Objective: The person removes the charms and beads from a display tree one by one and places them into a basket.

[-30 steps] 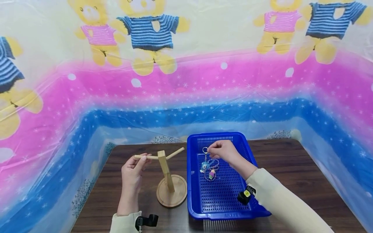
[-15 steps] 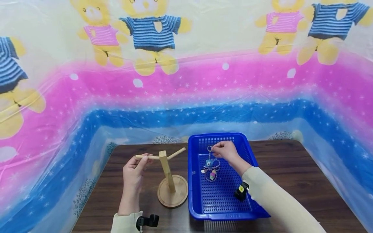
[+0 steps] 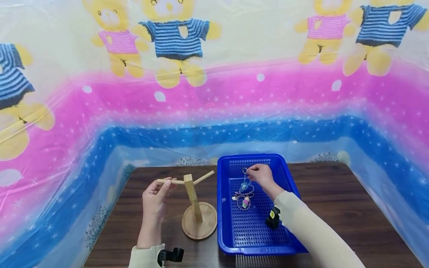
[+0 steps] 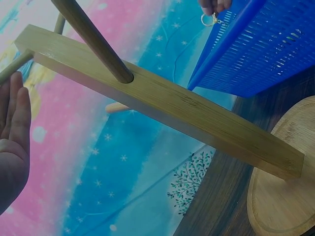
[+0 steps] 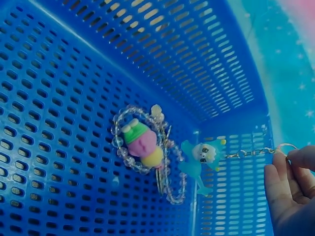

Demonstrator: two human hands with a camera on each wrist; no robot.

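Note:
A wooden stand with a round base and two slanted pegs stands on the dark table, left of a blue basket. My left hand holds the tip of the stand's left peg; in the left wrist view the palm lies beside the post. My right hand pinches the metal ring of a keychain over the basket. Its chain hangs down to a blue figure, a bead loop and a pink-green charm that still touch the basket floor.
The table is dark wood, walled on three sides by a plastic sheet printed with bears. Black wrist cameras sit on both sleeves. The basket's mesh walls rise around the keychain.
My right hand has moved a little toward the basket's back wall with the ring, and the keychain's charms have shifted with it. The left hand and the stand have stayed in place.

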